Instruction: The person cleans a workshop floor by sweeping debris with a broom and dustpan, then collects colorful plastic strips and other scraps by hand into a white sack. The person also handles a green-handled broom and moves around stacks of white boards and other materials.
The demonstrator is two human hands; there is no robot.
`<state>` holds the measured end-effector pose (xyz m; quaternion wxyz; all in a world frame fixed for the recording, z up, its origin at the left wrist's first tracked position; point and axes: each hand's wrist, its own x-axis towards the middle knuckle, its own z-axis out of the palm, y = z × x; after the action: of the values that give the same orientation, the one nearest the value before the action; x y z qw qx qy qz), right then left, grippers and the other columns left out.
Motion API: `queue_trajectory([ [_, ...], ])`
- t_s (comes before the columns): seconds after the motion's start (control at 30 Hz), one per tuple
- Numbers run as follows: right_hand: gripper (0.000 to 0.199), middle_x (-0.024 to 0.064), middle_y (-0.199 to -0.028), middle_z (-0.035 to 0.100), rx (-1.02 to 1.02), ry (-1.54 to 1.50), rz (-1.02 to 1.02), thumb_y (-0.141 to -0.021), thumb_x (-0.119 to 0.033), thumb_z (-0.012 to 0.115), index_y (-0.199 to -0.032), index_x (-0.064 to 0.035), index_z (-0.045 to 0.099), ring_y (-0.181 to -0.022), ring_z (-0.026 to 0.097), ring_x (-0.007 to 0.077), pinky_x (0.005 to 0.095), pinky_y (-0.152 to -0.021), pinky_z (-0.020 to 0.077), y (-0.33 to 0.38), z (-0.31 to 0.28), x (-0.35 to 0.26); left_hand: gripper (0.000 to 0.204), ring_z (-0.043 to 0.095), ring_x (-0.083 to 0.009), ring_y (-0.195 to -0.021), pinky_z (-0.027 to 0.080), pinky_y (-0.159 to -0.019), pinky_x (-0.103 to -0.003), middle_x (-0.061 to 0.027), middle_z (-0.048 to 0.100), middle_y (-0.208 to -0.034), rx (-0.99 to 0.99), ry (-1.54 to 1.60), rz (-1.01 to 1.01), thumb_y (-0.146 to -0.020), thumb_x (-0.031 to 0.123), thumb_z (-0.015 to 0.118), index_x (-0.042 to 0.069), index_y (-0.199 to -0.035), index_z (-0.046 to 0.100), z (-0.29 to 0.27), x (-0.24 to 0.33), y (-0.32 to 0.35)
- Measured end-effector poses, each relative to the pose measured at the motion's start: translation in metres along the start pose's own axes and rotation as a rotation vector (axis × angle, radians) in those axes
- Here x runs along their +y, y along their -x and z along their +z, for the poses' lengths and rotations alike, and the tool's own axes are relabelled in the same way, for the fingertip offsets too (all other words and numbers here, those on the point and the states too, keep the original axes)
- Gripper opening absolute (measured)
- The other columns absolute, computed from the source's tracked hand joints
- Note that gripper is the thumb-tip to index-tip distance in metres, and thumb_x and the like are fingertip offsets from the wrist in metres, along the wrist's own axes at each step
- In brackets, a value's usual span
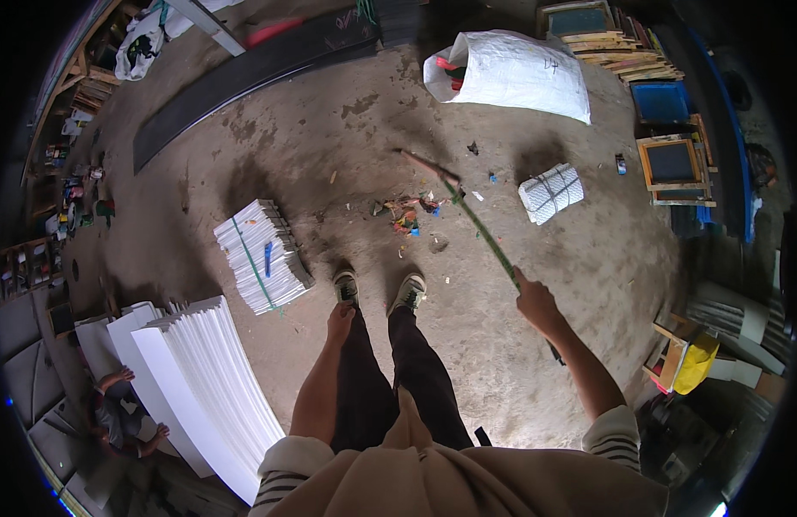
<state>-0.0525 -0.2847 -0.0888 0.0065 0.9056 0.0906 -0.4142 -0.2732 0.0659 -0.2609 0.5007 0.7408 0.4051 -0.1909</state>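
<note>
My right hand (536,302) is closed round the green handle of a broom (487,234). The handle slants forward and left, and its thin brownish head rests by the floor ahead of me. Just left of the broom head lies a small heap of litter (405,216), with coloured scraps and bits of paper. Beside my left thigh hangs my left hand (340,323), its fingers curled in and nothing seen in them. Nearest to it on the floor is a tied stack of white sheets (254,250), with a blue cutter (267,258) lying on top.
Tall white boards (205,370) stand at the left, with another person's hands (114,377) beside them. A strapped white bundle (551,193) lies to the right. Farther off are a white sack (528,73) and a long dark strip (252,73). Wooden frames (674,164) line the right side.
</note>
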Motion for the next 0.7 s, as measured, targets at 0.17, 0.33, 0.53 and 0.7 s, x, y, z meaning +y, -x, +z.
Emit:
queue_trajectory([
  [0.17, 0.05, 0.0198, -0.078, 0.059, 0.308, 0.044, 0.021, -0.075, -0.006, 0.049, -0.124, -0.0057, 0.038, -0.075, 0.061, 0.0329, 0.0422, -0.064, 0.049, -0.091, -0.026, 0.037, 0.031, 0.059, -0.0218, -0.09, 0.044, -0.08, -0.031, -0.0122, 0.062, -0.094, 0.014, -0.001, 0.061, -0.08, 0.018, 0.055, 0.004, -0.107, 0.053, -0.001, -0.005, -0.001],
  [0.33, 0.044, 0.0189, -0.079, 0.06, 0.413, 0.041, 0.068, -0.074, -0.009, 0.053, -0.115, 0.0033, 0.042, -0.075, 0.061, 0.0332, 0.0397, -0.064, 0.0501, -0.187, 0.004, 0.104, 0.031, 0.059, -0.0207, -0.089, 0.045, -0.078, -0.031, -0.0112, 0.061, -0.093, -0.056, 0.089, 0.102, -0.08, 0.018, 0.055, 0.005, -0.108, 0.052, 0.009, -0.017, -0.008],
  [0.53, 0.047, 0.0226, -0.08, 0.059, 0.171, -0.116, 0.034, -0.075, -0.007, 0.047, -0.12, 0.0025, 0.037, -0.075, 0.06, 0.0348, 0.0433, -0.064, 0.0497, -0.06, 0.075, -0.014, 0.032, 0.058, -0.0211, -0.09, 0.045, -0.079, -0.032, -0.012, 0.061, -0.095, 0.012, 0.017, 0.001, -0.08, 0.019, 0.056, 0.006, -0.11, 0.052, -0.033, -0.048, 0.021],
  [0.7, 0.055, 0.0248, -0.087, 0.058, 0.014, -0.25, 0.038, -0.072, -0.005, 0.046, -0.125, -0.0044, 0.035, -0.085, 0.058, 0.0372, 0.0441, -0.072, 0.0479, 0.019, 0.052, -0.011, 0.033, 0.057, -0.0223, -0.094, 0.044, -0.081, -0.032, -0.013, 0.06, -0.098, -0.056, 0.032, 0.022, -0.08, 0.018, 0.055, 0.006, -0.11, 0.052, -0.038, -0.044, 0.015],
])
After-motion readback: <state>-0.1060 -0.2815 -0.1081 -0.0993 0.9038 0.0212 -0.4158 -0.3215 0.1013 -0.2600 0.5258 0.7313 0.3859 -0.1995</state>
